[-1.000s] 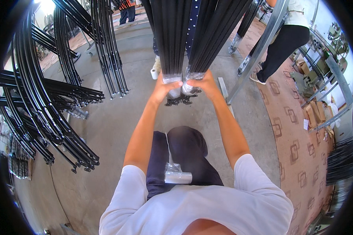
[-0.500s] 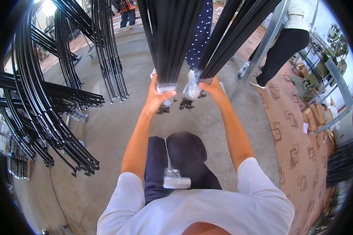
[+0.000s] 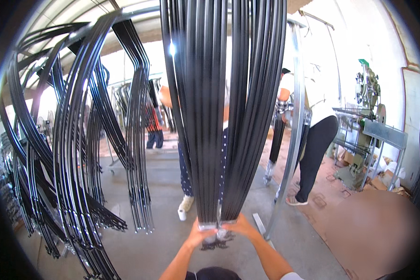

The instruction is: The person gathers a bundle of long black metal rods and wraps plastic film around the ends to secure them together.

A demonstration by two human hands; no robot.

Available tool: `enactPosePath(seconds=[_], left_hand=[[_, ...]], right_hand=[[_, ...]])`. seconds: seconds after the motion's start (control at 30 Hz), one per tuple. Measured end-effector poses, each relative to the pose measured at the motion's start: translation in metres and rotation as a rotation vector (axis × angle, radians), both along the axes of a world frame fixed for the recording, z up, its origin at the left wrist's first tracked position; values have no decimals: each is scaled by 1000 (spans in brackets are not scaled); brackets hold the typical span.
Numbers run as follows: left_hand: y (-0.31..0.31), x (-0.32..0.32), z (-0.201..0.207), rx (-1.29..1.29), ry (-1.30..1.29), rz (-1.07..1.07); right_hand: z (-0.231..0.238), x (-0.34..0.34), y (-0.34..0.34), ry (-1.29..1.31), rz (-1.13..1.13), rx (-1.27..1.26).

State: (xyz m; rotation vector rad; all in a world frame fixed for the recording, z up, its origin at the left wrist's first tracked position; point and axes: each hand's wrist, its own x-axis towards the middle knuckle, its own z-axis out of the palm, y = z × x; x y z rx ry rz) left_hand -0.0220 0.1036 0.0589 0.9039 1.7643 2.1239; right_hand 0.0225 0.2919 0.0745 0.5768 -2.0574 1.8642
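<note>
Two bundles of long black tubes hang in front of me, a left bundle (image 3: 205,116) and a right bundle (image 3: 252,135). Their lower ends are bound in clear plastic film and sit side by side, close together. My left hand (image 3: 199,233) is wrapped around the bound end of the left bundle. Around the right bundle's bound end, my right hand (image 3: 240,227) is closed too, its thumb near the left one. Small dark end fittings (image 3: 218,246) poke out below the film. The fingers behind the bundles are hidden.
Curved black tubes (image 3: 74,154) hang in clusters from a rack at left. A metal post (image 3: 291,121) stands right of my bundles. A person in polka-dot trousers (image 3: 185,175) stands behind them, near a white roll (image 3: 182,214). Another person in black trousers (image 3: 312,158) stands at right, near a machine (image 3: 368,88).
My hands have come closer together, bringing the two bundles from a spread position to side by side. The view has tilted up, showing more of the rack and room.
</note>
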Motion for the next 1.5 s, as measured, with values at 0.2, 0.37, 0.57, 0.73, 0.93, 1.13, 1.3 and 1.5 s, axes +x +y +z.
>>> enactPosePath(seconds=[0.2,0.37,0.57,0.73,0.93,1.13,1.3,1.5], left_hand=[[-8,4,1,51,34,72],[-11,12,2,111,51,98],[-7,5,-5,131,58,119],[-4,-8,-8,79,76,79],[9,-16,-14,112,90,70],[14,-41,-25,98,90,107],[15,-33,-5,47,81,93],[0,-30,2,33,10,175]], right_hand=[[4,2,-9,-121,4,43],[2,5,-19,0,15,10],[-10,-9,-20,-27,-3,-55],[-23,-16,-19,86,-116,-95],[-16,-18,-9,31,-51,-73],[-33,-48,-1,30,-110,14],[-15,-39,-3,95,-150,16],[-8,-39,-17,11,-131,14]])
